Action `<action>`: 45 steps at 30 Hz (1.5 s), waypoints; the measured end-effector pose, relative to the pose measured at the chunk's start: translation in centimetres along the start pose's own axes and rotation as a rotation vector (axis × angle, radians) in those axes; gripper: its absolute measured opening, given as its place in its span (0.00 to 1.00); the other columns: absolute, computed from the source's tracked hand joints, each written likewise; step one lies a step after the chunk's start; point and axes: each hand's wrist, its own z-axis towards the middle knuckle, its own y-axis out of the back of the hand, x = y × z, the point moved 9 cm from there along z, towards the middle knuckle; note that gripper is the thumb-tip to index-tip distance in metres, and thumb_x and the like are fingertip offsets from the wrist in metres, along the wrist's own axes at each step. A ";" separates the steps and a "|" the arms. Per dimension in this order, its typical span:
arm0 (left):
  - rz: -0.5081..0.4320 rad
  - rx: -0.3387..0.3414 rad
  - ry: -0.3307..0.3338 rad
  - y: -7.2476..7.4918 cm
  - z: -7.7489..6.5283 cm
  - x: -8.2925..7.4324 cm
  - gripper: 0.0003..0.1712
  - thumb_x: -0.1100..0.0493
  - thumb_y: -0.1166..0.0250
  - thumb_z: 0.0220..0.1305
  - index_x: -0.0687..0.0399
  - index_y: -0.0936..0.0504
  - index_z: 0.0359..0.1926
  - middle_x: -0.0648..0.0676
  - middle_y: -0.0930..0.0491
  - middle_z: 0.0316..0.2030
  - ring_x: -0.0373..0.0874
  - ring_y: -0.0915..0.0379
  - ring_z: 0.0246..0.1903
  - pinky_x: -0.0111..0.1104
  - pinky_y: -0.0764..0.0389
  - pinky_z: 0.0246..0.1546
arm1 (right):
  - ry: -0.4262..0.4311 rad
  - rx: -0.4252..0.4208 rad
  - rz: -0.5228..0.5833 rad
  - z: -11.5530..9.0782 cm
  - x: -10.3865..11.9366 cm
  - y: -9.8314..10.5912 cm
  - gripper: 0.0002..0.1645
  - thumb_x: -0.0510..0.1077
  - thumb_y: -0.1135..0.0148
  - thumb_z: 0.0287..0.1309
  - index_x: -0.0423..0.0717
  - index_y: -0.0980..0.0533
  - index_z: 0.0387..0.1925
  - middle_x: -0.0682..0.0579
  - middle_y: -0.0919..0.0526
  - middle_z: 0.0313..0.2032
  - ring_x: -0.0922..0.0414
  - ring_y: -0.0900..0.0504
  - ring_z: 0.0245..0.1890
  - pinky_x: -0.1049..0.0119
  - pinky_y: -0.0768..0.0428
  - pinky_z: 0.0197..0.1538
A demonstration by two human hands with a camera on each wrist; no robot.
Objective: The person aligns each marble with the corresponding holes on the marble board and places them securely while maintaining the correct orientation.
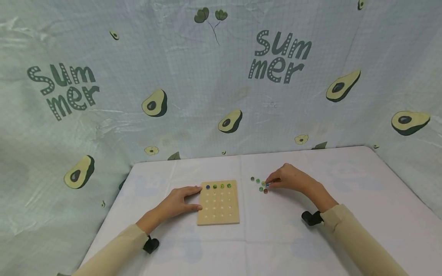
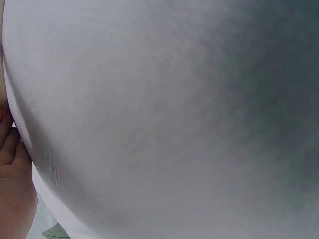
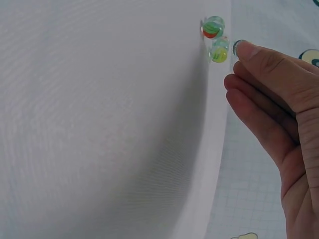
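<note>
A square wooden board (image 1: 218,203) with rows of small hollows lies on the table; a blue marble (image 1: 208,187) and several green ones fill its top row. Against the board's left edge rests my left hand (image 1: 177,202), thumb and fingers spread apart. To the right of the board, my right hand (image 1: 290,178) pinches a bluish glass marble (image 1: 267,185) between thumb and fingertips. Beside those fingertips lie several loose marbles, among them a green marble (image 1: 258,181) and a reddish-brown marble (image 1: 265,191). The right wrist view shows the held marble (image 3: 238,48) partly covered by the thumb.
A white cloth covers the table (image 1: 276,237). Behind it hangs a pale curtain (image 1: 193,76) printed with avocados and lettering. Small black wrist devices sit under both forearms. The left wrist view is mostly blurred white cloth.
</note>
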 end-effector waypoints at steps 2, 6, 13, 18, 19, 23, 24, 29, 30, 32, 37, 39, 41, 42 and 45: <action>0.004 -0.001 0.001 0.0 0.0 0.1 0.45 0.39 0.25 0.57 0.52 0.26 0.71 0.56 0.28 0.69 0.56 0.35 0.71 0.51 0.32 0.70 | -0.001 -0.004 0.004 0.0 0.1 0.1 0.08 0.39 0.25 0.57 0.45 0.10 0.40 0.56 0.09 0.36 0.69 0.14 0.33 0.75 0.15 0.37; 0.013 -0.006 -0.001 -0.1 0.0 0.2 0.45 0.39 0.25 0.57 0.51 0.26 0.71 0.56 0.27 0.69 0.56 0.35 0.71 0.51 0.32 0.70 | 0.021 -0.017 -0.005 0.1 0.5 0.5 0.08 0.39 0.25 0.57 0.45 0.10 0.40 0.55 0.09 0.37 0.67 0.13 0.34 0.74 0.14 0.38; 0.007 -0.010 -0.013 -0.1 0.1 0.1 0.45 0.39 0.25 0.57 0.52 0.26 0.71 0.56 0.27 0.69 0.56 0.34 0.70 0.51 0.31 0.70 | 0.075 -0.051 0.014 0.6 1.8 1.4 0.08 0.37 0.25 0.56 0.43 0.11 0.40 0.54 0.09 0.37 0.61 0.11 0.37 0.67 0.12 0.40; 0.003 -0.010 -0.013 0.0 0.1 0.1 0.45 0.39 0.25 0.57 0.52 0.26 0.71 0.56 0.27 0.69 0.56 0.34 0.70 0.52 0.31 0.70 | 0.089 -0.061 0.009 1.1 2.7 1.8 0.09 0.37 0.25 0.56 0.42 0.11 0.40 0.53 0.09 0.38 0.60 0.11 0.37 0.62 0.11 0.40; 0.002 -0.008 -0.012 0.0 0.1 0.1 0.45 0.39 0.25 0.57 0.51 0.26 0.71 0.56 0.27 0.69 0.56 0.35 0.71 0.52 0.31 0.70 | 0.089 -0.063 0.004 1.2 2.9 1.8 0.09 0.37 0.24 0.56 0.43 0.11 0.40 0.54 0.09 0.38 0.60 0.11 0.37 0.63 0.11 0.40; -0.003 -0.002 -0.009 -0.1 0.1 0.1 0.45 0.39 0.25 0.57 0.51 0.26 0.71 0.56 0.27 0.69 0.56 0.35 0.71 0.52 0.32 0.70 | 0.104 -0.072 -0.005 1.5 3.5 2.0 0.10 0.38 0.24 0.56 0.43 0.11 0.41 0.54 0.09 0.38 0.60 0.11 0.38 0.62 0.11 0.40; -0.002 -0.001 -0.010 -0.1 0.1 0.1 0.45 0.39 0.25 0.57 0.51 0.26 0.71 0.56 0.27 0.69 0.57 0.35 0.71 0.52 0.32 0.70 | 0.110 -0.076 -0.008 1.6 3.7 2.1 0.10 0.38 0.24 0.56 0.43 0.11 0.41 0.54 0.09 0.39 0.60 0.11 0.38 0.62 0.11 0.40; -0.008 -0.004 -0.007 -0.1 0.1 0.2 0.45 0.39 0.25 0.56 0.51 0.26 0.71 0.56 0.27 0.69 0.57 0.35 0.71 0.52 0.32 0.70 | 0.149 -0.105 -0.012 2.1 4.6 2.4 0.11 0.38 0.24 0.55 0.43 0.11 0.41 0.54 0.09 0.38 0.57 0.10 0.39 0.58 0.11 0.40; -0.007 -0.004 -0.007 -0.1 0.1 0.2 0.45 0.39 0.25 0.56 0.51 0.26 0.71 0.56 0.27 0.69 0.57 0.35 0.71 0.52 0.32 0.70 | 0.156 -0.110 -0.011 2.2 4.7 2.4 0.11 0.38 0.24 0.55 0.43 0.11 0.41 0.54 0.09 0.38 0.56 0.10 0.39 0.57 0.11 0.40; -0.004 -0.005 -0.007 -0.1 0.1 0.2 0.45 0.39 0.25 0.56 0.51 0.26 0.71 0.56 0.27 0.69 0.56 0.35 0.71 0.52 0.31 0.70 | 0.169 -0.118 -0.004 2.5 4.9 2.4 0.11 0.39 0.24 0.55 0.43 0.11 0.42 0.55 0.09 0.38 0.56 0.10 0.39 0.57 0.11 0.40; -0.001 -0.006 -0.007 -0.1 0.1 0.2 0.45 0.39 0.24 0.56 0.51 0.26 0.71 0.56 0.27 0.69 0.56 0.35 0.71 0.52 0.31 0.70 | 0.163 -0.115 0.002 3.1 5.0 2.1 0.11 0.39 0.24 0.55 0.46 0.10 0.42 0.56 0.09 0.39 0.59 0.10 0.40 0.59 0.11 0.41; -0.002 -0.005 -0.004 -0.1 0.1 0.2 0.45 0.39 0.24 0.56 0.51 0.26 0.71 0.56 0.27 0.69 0.56 0.35 0.71 0.52 0.32 0.70 | 0.159 -0.116 -0.002 3.4 5.1 2.0 0.11 0.39 0.24 0.55 0.46 0.10 0.42 0.56 0.09 0.39 0.59 0.10 0.40 0.60 0.11 0.41; -0.001 -0.004 -0.002 -0.1 0.1 0.2 0.46 0.39 0.24 0.56 0.51 0.26 0.71 0.56 0.27 0.69 0.56 0.35 0.71 0.52 0.32 0.70 | 0.163 -0.119 -0.009 3.6 5.3 1.9 0.11 0.39 0.24 0.55 0.46 0.11 0.42 0.56 0.09 0.39 0.61 0.11 0.40 0.61 0.11 0.41; 0.000 -0.004 0.000 -0.1 0.1 0.2 0.46 0.39 0.24 0.56 0.51 0.26 0.71 0.56 0.27 0.69 0.56 0.35 0.71 0.52 0.32 0.70 | 0.169 -0.123 -0.010 3.8 5.4 1.9 0.11 0.39 0.24 0.55 0.45 0.11 0.42 0.56 0.09 0.39 0.61 0.11 0.40 0.61 0.11 0.41; 0.004 -0.002 0.004 -0.1 0.1 0.3 0.46 0.39 0.25 0.56 0.51 0.26 0.71 0.56 0.27 0.69 0.56 0.35 0.71 0.51 0.32 0.70 | 0.182 -0.135 -0.018 4.2 5.8 1.7 0.11 0.39 0.24 0.55 0.45 0.11 0.42 0.56 0.09 0.39 0.62 0.11 0.39 0.62 0.11 0.40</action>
